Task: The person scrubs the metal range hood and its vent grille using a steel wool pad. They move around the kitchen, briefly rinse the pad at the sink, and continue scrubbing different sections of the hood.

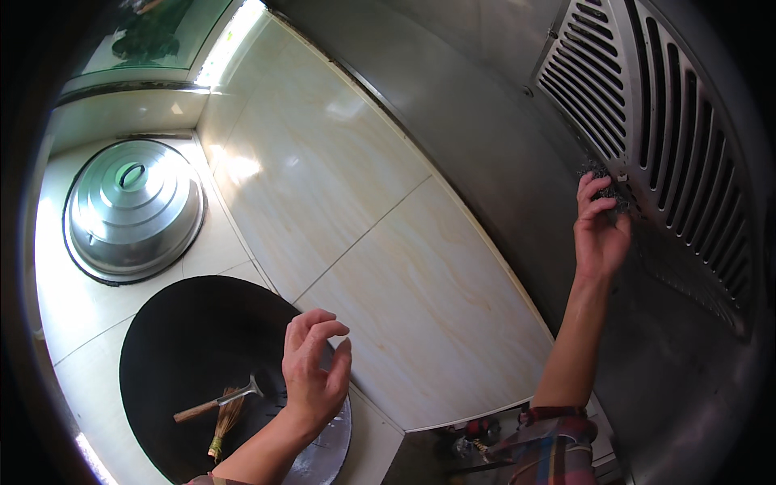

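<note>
My right hand is raised at the right, its fingers around a dark steel-wool scrubber. The scrubber lies against the metal of a range hood, just beneath the slotted grilles. My left hand hangs over the right side of a large black wok, fingers bent and apart, with nothing in them. Inside the wok a wooden-handled metal spatula crosses over a small straw brush. My left forearm hides part of the wok.
A domed metal lid covers a round opening in the tiled stove top. Marbled wall tiles rise behind it. A window is at the upper left. Blurred items lie low down beside my right sleeve.
</note>
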### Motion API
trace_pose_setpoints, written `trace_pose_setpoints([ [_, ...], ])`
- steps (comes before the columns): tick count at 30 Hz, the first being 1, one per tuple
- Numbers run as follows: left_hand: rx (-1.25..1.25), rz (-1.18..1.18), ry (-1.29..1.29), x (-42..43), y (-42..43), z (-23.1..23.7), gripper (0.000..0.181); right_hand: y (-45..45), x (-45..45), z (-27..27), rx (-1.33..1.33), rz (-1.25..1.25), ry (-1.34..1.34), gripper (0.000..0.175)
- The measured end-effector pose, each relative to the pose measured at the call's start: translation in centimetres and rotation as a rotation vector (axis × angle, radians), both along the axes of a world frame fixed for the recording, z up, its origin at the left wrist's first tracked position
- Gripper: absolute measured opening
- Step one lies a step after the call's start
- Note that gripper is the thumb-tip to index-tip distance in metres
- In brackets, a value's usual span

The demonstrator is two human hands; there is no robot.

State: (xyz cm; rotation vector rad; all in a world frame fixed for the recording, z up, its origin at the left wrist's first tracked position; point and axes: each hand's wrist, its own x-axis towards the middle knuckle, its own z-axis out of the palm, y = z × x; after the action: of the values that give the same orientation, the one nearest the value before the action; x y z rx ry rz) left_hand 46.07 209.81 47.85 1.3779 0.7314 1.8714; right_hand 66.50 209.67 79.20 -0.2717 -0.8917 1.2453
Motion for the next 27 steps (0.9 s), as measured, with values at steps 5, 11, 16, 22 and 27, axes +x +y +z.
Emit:
trace_pose_setpoints([
  [5,0.018,-0.02,-0.037,0.7,-0.4,0.6,0.022,1.6,3.4,-1.5,0.068,-0.365,-0.398,0.017],
  [11,0.019,-0.033,-0.031,0.2,-0.7,0.6,0.02,-0.5,-3.7,-4.5,0.243,-0.658,-0.64,0.019],
  [16,0.039,-0.019,-0.058,0.0,-0.9,0.9,0.023,1.7,-4.4,-1.2,0.146,-0.201,-0.316,0.015],
  [22,0.042,0.015,-0.056,-1.5,-1.0,1.4,0.022,3.3,-2.4,-1.6,0.157,-0.412,-0.194,0.013],
  [27,0.029,0.022,-0.065,-2.6,-1.1,1.6,0.02,3.6,-2.8,-1.4,0.119,-0.561,-0.227,0.012],
])
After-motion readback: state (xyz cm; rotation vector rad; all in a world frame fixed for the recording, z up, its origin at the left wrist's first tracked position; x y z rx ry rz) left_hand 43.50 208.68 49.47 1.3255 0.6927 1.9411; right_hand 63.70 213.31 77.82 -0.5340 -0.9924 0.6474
